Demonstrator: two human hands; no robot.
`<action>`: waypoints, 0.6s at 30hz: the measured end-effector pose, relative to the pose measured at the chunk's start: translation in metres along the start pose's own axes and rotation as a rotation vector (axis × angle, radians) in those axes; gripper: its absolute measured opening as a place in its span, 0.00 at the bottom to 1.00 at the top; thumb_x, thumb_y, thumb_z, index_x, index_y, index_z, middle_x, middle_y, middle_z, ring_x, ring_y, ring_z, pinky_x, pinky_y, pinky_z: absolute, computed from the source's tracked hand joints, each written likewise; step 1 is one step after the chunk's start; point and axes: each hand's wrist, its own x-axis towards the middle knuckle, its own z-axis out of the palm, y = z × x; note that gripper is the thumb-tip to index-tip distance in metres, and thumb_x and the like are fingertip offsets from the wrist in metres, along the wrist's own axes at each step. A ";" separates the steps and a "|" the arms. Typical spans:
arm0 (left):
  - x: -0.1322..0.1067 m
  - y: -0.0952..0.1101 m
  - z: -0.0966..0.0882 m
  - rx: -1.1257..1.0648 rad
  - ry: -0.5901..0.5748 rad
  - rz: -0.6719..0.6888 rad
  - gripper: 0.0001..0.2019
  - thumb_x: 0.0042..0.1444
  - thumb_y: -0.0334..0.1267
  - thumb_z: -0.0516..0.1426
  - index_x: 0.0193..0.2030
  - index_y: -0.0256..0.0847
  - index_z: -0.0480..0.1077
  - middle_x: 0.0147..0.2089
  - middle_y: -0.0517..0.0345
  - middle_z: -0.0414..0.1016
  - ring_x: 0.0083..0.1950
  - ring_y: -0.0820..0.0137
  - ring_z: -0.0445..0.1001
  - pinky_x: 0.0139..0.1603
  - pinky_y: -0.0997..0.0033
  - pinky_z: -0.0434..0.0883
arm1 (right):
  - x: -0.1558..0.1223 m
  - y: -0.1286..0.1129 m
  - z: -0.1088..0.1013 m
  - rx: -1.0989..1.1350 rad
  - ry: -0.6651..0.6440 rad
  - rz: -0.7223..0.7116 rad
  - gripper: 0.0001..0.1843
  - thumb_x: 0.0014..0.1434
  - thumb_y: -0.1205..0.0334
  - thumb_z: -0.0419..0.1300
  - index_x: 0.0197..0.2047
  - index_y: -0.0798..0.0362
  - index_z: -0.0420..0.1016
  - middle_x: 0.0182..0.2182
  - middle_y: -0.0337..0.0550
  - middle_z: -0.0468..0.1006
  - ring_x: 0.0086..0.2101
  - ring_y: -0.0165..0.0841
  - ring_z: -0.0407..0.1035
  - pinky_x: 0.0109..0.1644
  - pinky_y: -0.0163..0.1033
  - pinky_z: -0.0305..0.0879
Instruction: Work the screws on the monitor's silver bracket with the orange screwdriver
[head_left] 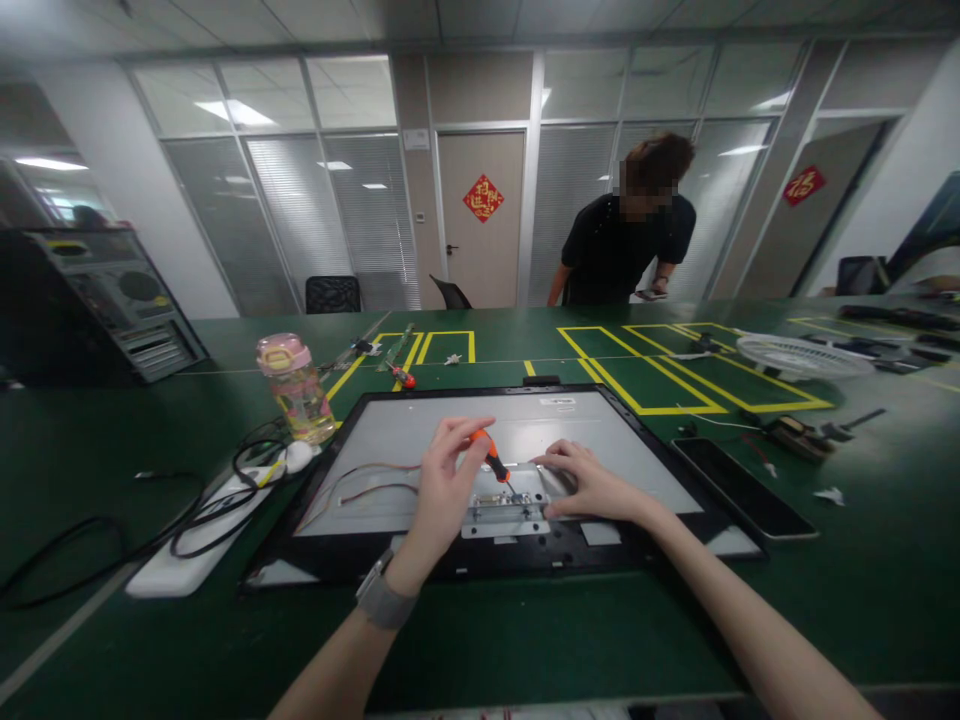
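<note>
A flat display panel (375, 430) with a black frame lies face down or up, I cannot tell which, in front of me. My left hand (448, 475) is closed round an orange and black screwdriver (491, 455), held tilted. Its tip points down at a small circuit board (495, 500) on a metal bracket (510, 527) near the panel's front edge. Fingers of my right hand (589, 482) rest against the bracket's right side, thumb at its front corner. Thin wires (379, 487) run from behind my left hand across the panel.
Left of the panel are a white power strip (199, 545), black cables (191, 500) and a pink-lidded bottle (296, 395). A black phone-like slab (742, 485) lies right. Another screwdriver (403, 378) lies beyond the panel. A person (626, 245) stands across the table; a computer case (124, 300) stands far left.
</note>
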 end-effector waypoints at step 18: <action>0.001 -0.001 -0.004 0.081 -0.051 0.036 0.12 0.59 0.37 0.57 0.48 0.41 0.76 0.41 0.55 0.73 0.42 0.69 0.73 0.45 0.70 0.71 | -0.001 -0.003 -0.002 0.001 -0.008 0.003 0.39 0.45 0.42 0.70 0.59 0.44 0.71 0.52 0.47 0.66 0.54 0.49 0.60 0.62 0.54 0.52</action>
